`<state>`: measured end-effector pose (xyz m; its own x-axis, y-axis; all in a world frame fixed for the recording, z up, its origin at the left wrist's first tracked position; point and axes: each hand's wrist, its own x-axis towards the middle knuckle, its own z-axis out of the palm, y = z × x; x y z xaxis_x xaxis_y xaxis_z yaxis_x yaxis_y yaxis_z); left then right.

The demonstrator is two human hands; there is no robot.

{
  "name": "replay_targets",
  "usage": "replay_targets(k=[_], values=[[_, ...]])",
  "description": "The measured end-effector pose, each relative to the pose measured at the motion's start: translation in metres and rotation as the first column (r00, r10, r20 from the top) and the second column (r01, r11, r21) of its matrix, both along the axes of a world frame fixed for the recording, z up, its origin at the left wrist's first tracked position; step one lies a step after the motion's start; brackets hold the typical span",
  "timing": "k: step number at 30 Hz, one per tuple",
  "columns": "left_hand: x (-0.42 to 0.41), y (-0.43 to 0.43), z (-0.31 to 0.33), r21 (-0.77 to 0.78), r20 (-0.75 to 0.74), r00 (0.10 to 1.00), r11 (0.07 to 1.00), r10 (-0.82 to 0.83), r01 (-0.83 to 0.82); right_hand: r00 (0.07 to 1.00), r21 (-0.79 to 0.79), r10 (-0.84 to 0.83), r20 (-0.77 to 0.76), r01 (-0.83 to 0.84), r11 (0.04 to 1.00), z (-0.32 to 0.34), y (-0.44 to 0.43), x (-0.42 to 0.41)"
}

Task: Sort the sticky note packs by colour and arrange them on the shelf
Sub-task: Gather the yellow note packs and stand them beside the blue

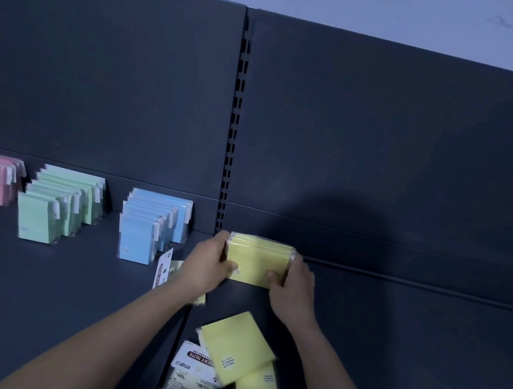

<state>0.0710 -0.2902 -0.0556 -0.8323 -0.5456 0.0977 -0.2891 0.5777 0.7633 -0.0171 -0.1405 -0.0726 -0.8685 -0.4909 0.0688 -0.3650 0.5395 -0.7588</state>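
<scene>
the left hand (205, 265) and right hand (294, 282) pinch the yellow packs (257, 258) from both sides, thumbs on the front, fingers curled behind. the packs stand near the back edge of the shelf (45, 298), right of the blue row (152, 227). better to square their edges before letting go.

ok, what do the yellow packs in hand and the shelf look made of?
The held yellow packs: matte paper pads in clear glossy wrap, probably plastic film; glints along the top edges. The shelf: dark, matte, likely painted sheet metal; the slotted upright suggests steel racking, but unconfirmed.
</scene>
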Motion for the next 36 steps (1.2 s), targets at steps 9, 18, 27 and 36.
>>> replay_targets(k=[9, 18, 27, 36], values=[[-0.009, -0.024, 0.006, 0.034, -0.077, 0.991, 0.994, 0.107, -0.104, 0.998, -0.156, -0.048, 0.029, 0.052, 0.986, 0.018, -0.025, -0.013], [-0.018, -0.037, 0.004, -0.167, 0.197, 0.979, 0.986, 0.054, -0.021, 0.993, -0.182, -0.116, 0.005, 0.115, 0.977, 0.008, -0.04, -0.023], [-0.029, -0.037, 0.006, -0.386, 0.208, 0.966, 0.92, 0.152, -0.062, 0.989, -0.188, -0.11, -0.096, 0.09, 0.978, 0.004, -0.043, -0.026], [-0.03, -0.038, 0.008, -0.388, 0.252, 0.957, 0.921, 0.145, -0.038, 0.989, -0.108, -0.106, -0.107, 0.095, 0.99, 0.002, -0.045, -0.032]])
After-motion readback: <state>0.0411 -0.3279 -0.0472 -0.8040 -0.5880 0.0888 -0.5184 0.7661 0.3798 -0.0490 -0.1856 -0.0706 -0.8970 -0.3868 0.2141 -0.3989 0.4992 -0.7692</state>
